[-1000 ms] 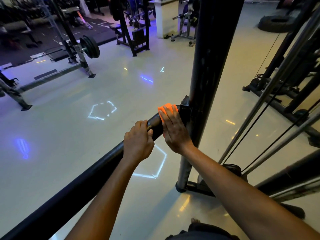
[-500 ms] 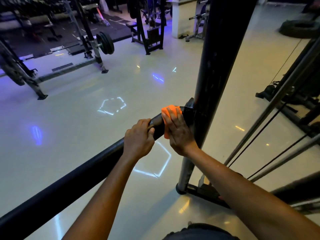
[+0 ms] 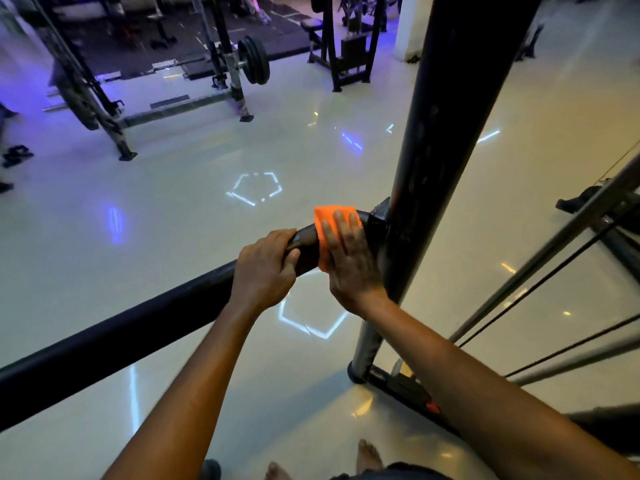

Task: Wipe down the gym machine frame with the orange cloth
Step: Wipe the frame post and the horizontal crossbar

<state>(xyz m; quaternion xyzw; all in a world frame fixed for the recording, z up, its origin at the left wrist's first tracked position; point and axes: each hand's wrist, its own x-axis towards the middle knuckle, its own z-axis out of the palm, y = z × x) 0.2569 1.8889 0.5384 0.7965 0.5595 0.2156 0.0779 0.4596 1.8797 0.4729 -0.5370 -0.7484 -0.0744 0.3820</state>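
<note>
Head view: a person stands over a black crossbar [image 3: 114,337] that runs from lower left up to a black upright [image 3: 446,133]
Left hand [image 3: 265,271]: curled round the crossbar, thumb on the near side, gripping it just left of the cloth
Right hand [image 3: 349,261]: laid flat with straight fingers [image 3: 341,225] pressing the cloth onto the crossbar
Cloth [image 3: 327,216]: orange, draped over the top of the crossbar close to its end, mostly under the right hand, its far edge and left edge showing
Joint: the crossbar ends in a black bracket [image 3: 379,225] fixed to the upright, just right of the cloth
Upright base: meets a black foot [image 3: 391,381] on the floor, low and right of the arms
Cables: a grey rod [image 3: 540,261] and thin black cables [image 3: 540,282] slant across the right side
Floor [image 3: 173,220]: pale and glossy, with white pentagon light reflections and blue glints
Background: a rack with a loaded barbell [image 3: 254,60] stands at upper left, dark mats behind it, a white pillar [image 3: 410,32] at top
Bottom edge: bare toes [image 3: 369,455] and dark shorts are visible
</note>
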